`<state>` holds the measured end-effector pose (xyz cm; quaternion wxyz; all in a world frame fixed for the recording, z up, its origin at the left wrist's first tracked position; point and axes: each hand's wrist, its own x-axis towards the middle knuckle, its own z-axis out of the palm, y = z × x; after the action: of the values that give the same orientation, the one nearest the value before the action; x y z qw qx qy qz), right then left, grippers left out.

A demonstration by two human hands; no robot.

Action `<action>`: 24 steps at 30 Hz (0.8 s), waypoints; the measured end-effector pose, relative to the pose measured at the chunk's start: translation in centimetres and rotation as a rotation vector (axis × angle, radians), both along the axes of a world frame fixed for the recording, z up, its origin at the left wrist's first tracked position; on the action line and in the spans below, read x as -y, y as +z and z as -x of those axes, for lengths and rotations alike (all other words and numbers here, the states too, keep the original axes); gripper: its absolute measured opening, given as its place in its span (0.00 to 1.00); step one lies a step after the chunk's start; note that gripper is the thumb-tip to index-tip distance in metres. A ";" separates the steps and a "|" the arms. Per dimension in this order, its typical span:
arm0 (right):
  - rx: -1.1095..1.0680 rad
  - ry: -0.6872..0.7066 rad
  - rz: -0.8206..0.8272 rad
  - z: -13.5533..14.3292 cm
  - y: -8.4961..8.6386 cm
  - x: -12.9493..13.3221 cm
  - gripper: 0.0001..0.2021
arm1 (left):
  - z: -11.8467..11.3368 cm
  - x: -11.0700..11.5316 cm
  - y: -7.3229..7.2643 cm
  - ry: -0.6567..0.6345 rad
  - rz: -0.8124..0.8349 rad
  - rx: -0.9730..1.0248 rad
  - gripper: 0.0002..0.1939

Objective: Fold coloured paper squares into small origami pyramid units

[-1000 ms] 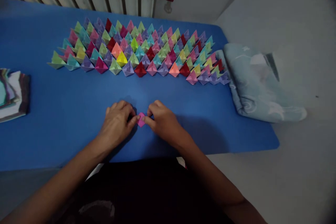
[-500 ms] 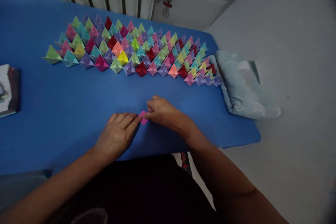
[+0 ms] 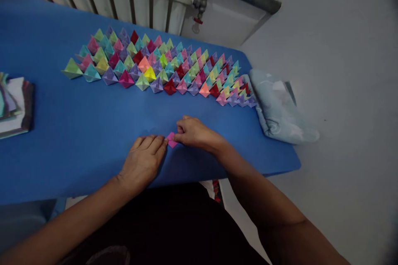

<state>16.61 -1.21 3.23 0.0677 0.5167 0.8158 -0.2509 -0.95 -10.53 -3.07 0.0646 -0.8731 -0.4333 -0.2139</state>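
Note:
A small folded piece of pink paper (image 3: 172, 140) lies on the blue tabletop (image 3: 93, 132), between my two hands. My left hand (image 3: 146, 158) rests palm down, its fingers together and their tips pressing the paper's left edge. My right hand (image 3: 194, 132) is closed, with the fingers curled and the thumb on the paper's right edge. Beyond my hands stand several rows of folded paper boats (image 3: 156, 84) in many colours.
At the left edge sits a stack of coloured paper and cloth-like sheets (image 3: 18, 101). A folded light-blue blanket (image 3: 273, 107) lies at the table's right end, by the wall. Behind the table are a white radiator (image 3: 124, 2) and a pipe valve with a red handle (image 3: 198, 20).
The camera view has shifted slightly, showing more of the stack at left and of the pipe. Both hands stay at the pink paper, almost unchanged in pose.

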 end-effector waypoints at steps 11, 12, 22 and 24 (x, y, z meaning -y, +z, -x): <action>0.052 0.003 0.008 1.0 0.1 -0.4 0.13 | -0.2 0.0 -0.1 0.031 0.012 0.039 0.20; 0.048 -0.005 0.029 1.0 0.2 -0.4 0.13 | -0.3 0.0 -0.1 0.039 0.023 0.039 0.20; -0.135 -0.078 0.079 -0.6 -0.5 -0.1 0.12 | -0.1 -0.2 -0.2 0.018 0.004 0.058 0.19; -0.160 -0.079 0.091 -0.8 -0.5 -0.1 0.13 | -0.1 -0.3 -0.2 0.016 -0.009 0.041 0.19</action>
<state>17.41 -1.08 2.71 0.0157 0.5234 0.7852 -0.3305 -0.84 -10.21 -3.23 0.0614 -0.8648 -0.4404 -0.2333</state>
